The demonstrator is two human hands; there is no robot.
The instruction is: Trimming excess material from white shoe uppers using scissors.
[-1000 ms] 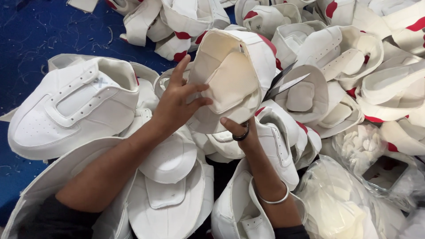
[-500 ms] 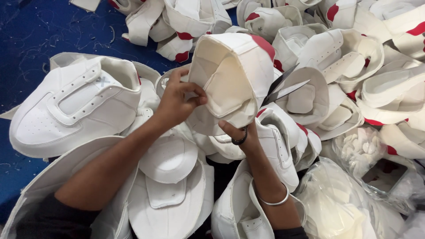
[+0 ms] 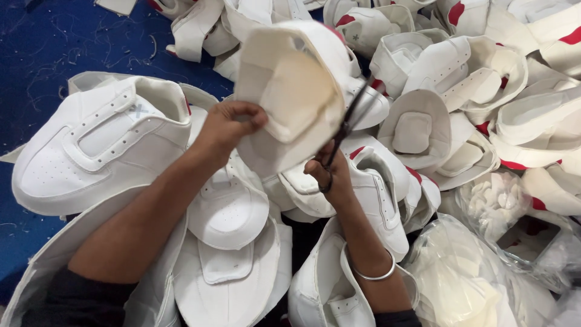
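A white, unsoled shoe upper of stitched synthetic leather (image 3: 290, 91) is held up above a heap of others, turned over so its cream-coloured lining faces the viewer. The left hand (image 3: 227, 124) grips its lower left edge, fingers (image 3: 251, 118) pressed together on the rim. The right hand (image 3: 327, 175) holds small dark metal scissors (image 3: 345, 130), fingers closed through the handles, the blades pointing up against the upper's right edge. The step in hand appears to be trimming along that edge; a clean cut would call for the left hand to keep the material taut and steady beside the blades. A thin silver bangle (image 3: 372, 272) circles the right wrist. One finished-looking white upper with a strap (image 3: 103, 145) lies to the left on the blue fabric surface (image 3: 54, 54). Well over a dozen more white uppers, some with red patches (image 3: 454, 72), are piled around; overlap prevents an exact count. Clear plastic bags (image 3: 484, 254) sit lower right.
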